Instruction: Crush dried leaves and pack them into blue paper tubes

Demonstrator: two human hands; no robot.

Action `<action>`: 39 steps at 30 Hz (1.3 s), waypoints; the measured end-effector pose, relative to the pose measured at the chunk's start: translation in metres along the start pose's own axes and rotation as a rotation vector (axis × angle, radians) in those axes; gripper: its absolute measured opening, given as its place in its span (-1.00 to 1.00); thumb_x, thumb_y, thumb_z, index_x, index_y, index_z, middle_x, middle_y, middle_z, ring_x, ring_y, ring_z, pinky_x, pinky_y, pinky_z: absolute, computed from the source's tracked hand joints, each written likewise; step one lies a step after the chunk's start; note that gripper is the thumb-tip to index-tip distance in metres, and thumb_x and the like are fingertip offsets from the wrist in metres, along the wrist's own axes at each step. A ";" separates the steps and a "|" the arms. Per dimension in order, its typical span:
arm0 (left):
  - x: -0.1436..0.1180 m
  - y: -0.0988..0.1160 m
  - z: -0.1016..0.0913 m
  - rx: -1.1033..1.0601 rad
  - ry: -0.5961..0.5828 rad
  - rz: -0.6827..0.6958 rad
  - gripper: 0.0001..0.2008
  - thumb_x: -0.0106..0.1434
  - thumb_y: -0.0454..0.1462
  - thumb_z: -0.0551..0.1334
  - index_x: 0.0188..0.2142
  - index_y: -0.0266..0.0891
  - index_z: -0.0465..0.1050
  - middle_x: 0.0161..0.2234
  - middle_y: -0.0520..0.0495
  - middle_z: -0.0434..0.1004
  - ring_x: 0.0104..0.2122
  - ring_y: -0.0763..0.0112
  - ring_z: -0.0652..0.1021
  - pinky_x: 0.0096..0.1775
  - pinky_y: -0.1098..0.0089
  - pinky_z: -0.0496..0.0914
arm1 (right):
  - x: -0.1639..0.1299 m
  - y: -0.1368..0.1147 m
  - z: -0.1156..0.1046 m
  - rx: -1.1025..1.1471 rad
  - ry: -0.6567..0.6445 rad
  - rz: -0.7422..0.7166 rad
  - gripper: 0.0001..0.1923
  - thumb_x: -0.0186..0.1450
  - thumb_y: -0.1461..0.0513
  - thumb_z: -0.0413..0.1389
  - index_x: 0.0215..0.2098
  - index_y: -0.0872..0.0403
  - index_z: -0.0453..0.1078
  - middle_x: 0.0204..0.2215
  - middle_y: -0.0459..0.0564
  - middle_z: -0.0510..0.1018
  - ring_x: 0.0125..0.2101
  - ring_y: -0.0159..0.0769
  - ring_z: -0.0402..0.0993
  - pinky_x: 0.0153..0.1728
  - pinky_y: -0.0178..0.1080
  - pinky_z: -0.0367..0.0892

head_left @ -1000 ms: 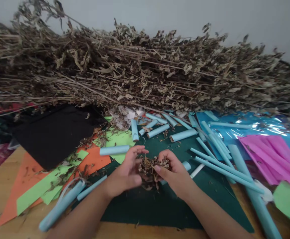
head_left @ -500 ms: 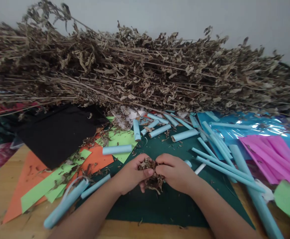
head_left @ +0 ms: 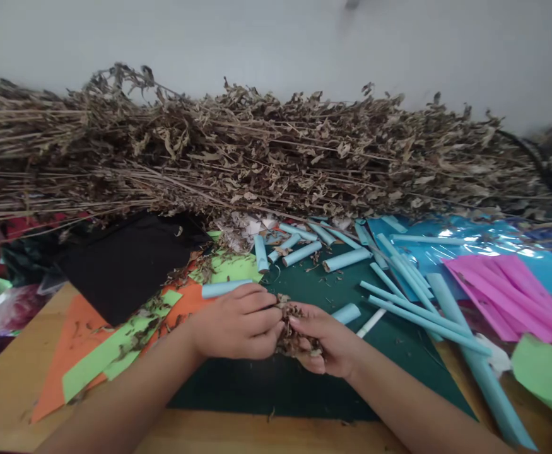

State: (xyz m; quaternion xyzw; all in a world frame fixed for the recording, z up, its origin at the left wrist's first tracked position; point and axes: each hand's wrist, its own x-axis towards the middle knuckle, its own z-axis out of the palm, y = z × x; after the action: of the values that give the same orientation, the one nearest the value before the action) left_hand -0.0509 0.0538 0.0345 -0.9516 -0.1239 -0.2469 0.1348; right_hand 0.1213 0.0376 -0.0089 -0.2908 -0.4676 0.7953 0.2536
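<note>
I have the clump of dried leaves (head_left: 297,331) pressed between both hands over the dark green cutting mat (head_left: 304,384). My left hand (head_left: 238,325) has its fingers curled shut over the clump's left side, and my right hand (head_left: 325,340) cups it from beneath, fingers closed round it. To do this well I judge the squeeze should stay even and low over the mat — brittle bits crumble and scatter easily. Pale blue paper tubes (head_left: 401,302) lie just right of my right hand, one short tube (head_left: 226,288) touching near my left knuckles. The heap of dried stalks (head_left: 257,157) crowds the far side of the bench (head_left: 5,391) — orange and green paper sheets (head_left: 110,340) lie left.
</note>
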 end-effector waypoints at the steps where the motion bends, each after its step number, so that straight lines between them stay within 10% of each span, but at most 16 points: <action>1: -0.002 -0.002 -0.001 0.014 0.031 0.047 -0.95 0.05 -0.41 0.14 -0.46 -0.25 0.31 -0.46 0.01 0.43 -0.33 0.38 0.39 -0.22 0.32 0.30 | -0.001 -0.002 0.000 -0.013 -0.016 0.014 -0.62 0.04 -0.07 -0.04 -0.43 0.03 -0.01 -0.76 -0.32 0.03 -0.86 -0.60 -0.15 -0.87 -0.44 -0.08; 5: -0.010 -0.001 0.013 -0.009 0.055 -0.030 -0.86 0.05 -0.44 0.15 -0.37 -0.23 0.32 -0.37 -0.01 0.45 -0.27 0.35 0.38 -0.17 0.26 0.30 | 0.001 -0.004 -0.010 -0.142 0.010 -0.002 -0.69 0.11 -0.01 -0.10 -0.41 0.02 -0.04 -0.74 -0.31 0.04 -0.82 -0.58 -0.16 -0.84 -0.45 -0.14; 9: -0.013 0.011 0.032 -0.332 -0.026 -0.501 -0.70 0.11 -0.45 0.06 -0.15 -0.18 0.23 -0.17 -0.12 0.35 -0.14 0.35 0.35 -0.12 0.28 0.28 | 0.003 -0.004 -0.024 -0.394 0.143 -0.127 -0.79 0.15 0.09 -0.09 -0.41 0.02 -0.02 -0.70 -0.28 0.05 -0.73 -0.53 -0.06 -0.72 -0.43 -0.05; 15: -0.020 0.009 0.033 -0.826 0.055 -0.794 0.01 -0.27 0.07 0.27 0.11 -0.12 -0.19 0.15 -0.27 -0.34 0.11 -0.01 -0.05 0.02 0.05 0.03 | -0.003 -0.018 -0.030 -0.866 0.215 -0.338 -0.94 0.09 0.30 0.00 -0.47 0.07 0.15 -0.51 -0.14 0.23 -0.47 -0.41 0.12 -0.43 -0.31 0.02; 18: -0.021 -0.004 0.031 -1.130 0.109 -0.930 -0.24 -0.05 0.16 0.02 0.07 -0.13 -0.06 0.10 -0.23 -0.06 0.07 0.11 0.09 -0.02 0.14 0.11 | -0.006 -0.022 -0.031 -1.216 0.103 -0.464 -0.90 0.10 0.38 -0.04 -0.48 0.06 0.22 -0.53 -0.10 0.26 -0.44 -0.36 0.12 -0.42 -0.28 -0.03; 24: -0.006 -0.004 0.037 -1.654 -0.229 -1.305 -0.47 -0.01 0.12 0.06 -0.21 -0.24 0.25 -0.37 -0.10 0.37 -0.47 0.40 0.46 -0.56 0.45 0.34 | -0.009 -0.027 -0.034 -2.045 -0.040 -0.935 -0.87 0.16 0.36 -0.06 -0.48 0.02 0.23 -0.56 -0.09 0.29 -0.49 -0.34 0.11 -0.51 -0.27 -0.09; 30: -0.002 0.009 0.045 -1.668 -0.247 -1.305 -0.69 -0.11 -0.21 0.26 -0.41 -0.25 0.18 -0.63 0.13 0.31 -0.71 0.62 0.34 -0.64 0.55 0.28 | -0.012 -0.030 -0.035 -2.018 -0.070 -0.841 -0.89 0.14 0.36 -0.03 -0.49 0.04 0.23 -0.49 -0.05 0.34 -0.42 -0.30 0.16 -0.48 -0.28 -0.03; 33: -0.005 0.009 0.044 -1.445 -0.174 -1.195 -0.85 -0.05 -0.34 0.17 -0.44 -0.28 0.21 -0.61 0.12 0.28 -0.64 0.60 0.36 -0.55 0.53 0.30 | -0.013 -0.022 -0.033 -1.627 -0.036 -0.593 -0.89 0.10 0.38 -0.02 -0.50 0.07 0.25 -0.45 -0.03 0.37 -0.40 -0.32 0.18 -0.45 -0.27 0.01; 39: -0.007 0.000 0.024 -0.497 -0.220 -0.346 -0.88 0.09 -0.40 0.04 -0.45 -0.27 0.33 -0.46 -0.08 0.38 -0.43 0.42 0.38 -0.42 0.44 0.24 | -0.005 -0.004 -0.030 -0.852 0.206 -0.292 -0.88 0.09 0.22 -0.01 -0.53 0.07 0.11 -0.62 -0.13 0.31 -0.58 -0.43 0.22 -0.53 -0.33 0.14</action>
State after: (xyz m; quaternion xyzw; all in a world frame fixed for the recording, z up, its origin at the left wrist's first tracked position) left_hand -0.0461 0.0601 0.0105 -0.9412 -0.2334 -0.1845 -0.1600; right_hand 0.1467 0.0541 -0.0163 -0.3778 -0.7612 0.4551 0.2660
